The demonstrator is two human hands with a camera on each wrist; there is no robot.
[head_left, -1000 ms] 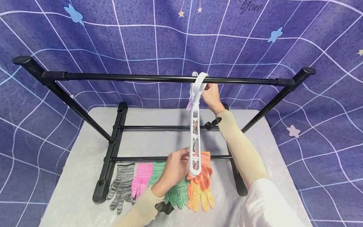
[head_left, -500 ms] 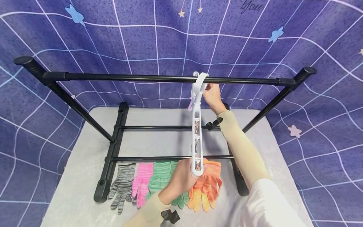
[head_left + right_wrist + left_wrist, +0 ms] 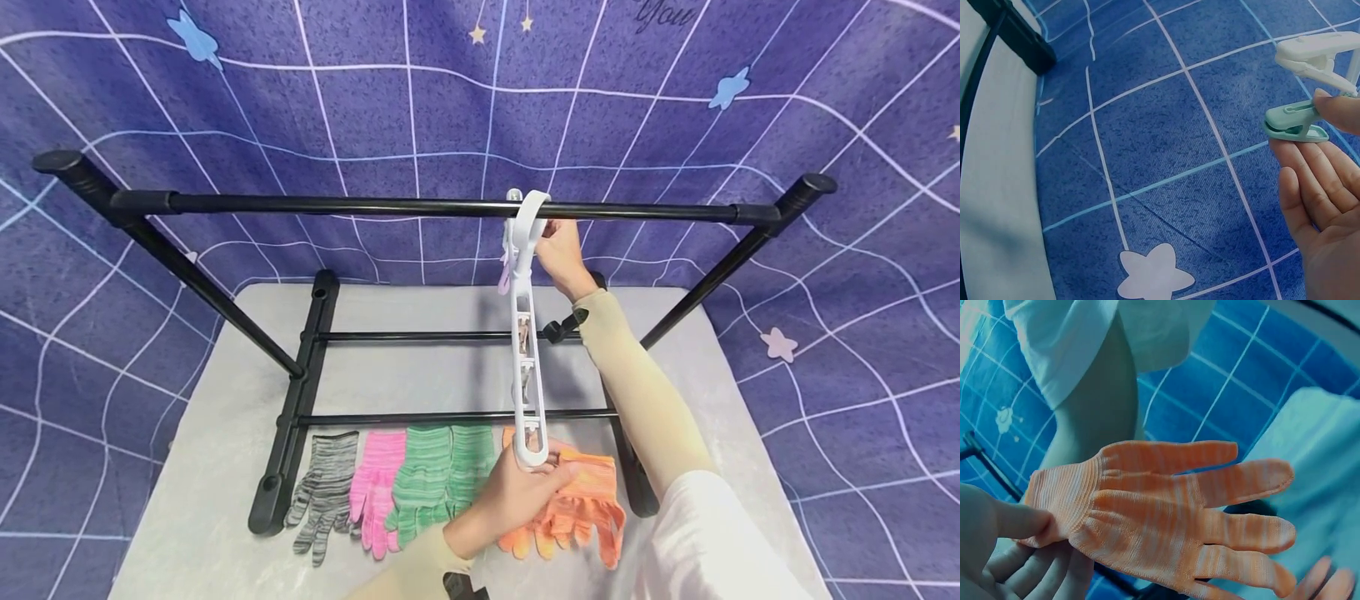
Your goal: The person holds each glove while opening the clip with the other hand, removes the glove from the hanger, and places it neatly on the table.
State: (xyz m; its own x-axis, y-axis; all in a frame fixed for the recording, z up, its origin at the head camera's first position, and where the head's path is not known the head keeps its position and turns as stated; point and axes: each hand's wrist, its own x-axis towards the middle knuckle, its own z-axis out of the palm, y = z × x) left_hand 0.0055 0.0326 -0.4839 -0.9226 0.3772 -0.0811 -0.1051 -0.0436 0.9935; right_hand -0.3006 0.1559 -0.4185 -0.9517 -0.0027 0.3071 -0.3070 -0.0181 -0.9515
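My left hand (image 3: pixel 517 496) pinches the cuff of an orange striped knit glove (image 3: pixel 1147 519) between thumb and fingers. In the left wrist view the glove's fingers extend to the right. Under it on the table shows another orange glove (image 3: pixel 517 546), partly covered. My right hand (image 3: pixel 1322 194), up by the rack's top bar, pinches a mint-green clothespin (image 3: pixel 1291 120) between thumb and fingers. Right above that is a white clothespin (image 3: pixel 1313 56). Both are by the white clip hanger (image 3: pixel 529 218), hooked over the bar and reaching down toward me.
A black rack's top bar (image 3: pixel 337 206) spans the view. On the table (image 3: pixel 187 500) lie grey striped (image 3: pixel 330 475), pink (image 3: pixel 378 479) and green (image 3: pixel 427 475) gloves in a row. A lower bar (image 3: pixel 420 419) runs just behind them. A blue patterned curtain (image 3: pixel 375 108) hangs behind.
My left hand has moved right and toward me, carrying the orange glove off the other one to the right. The hanger's near end has swung slightly right. My right hand stays put.
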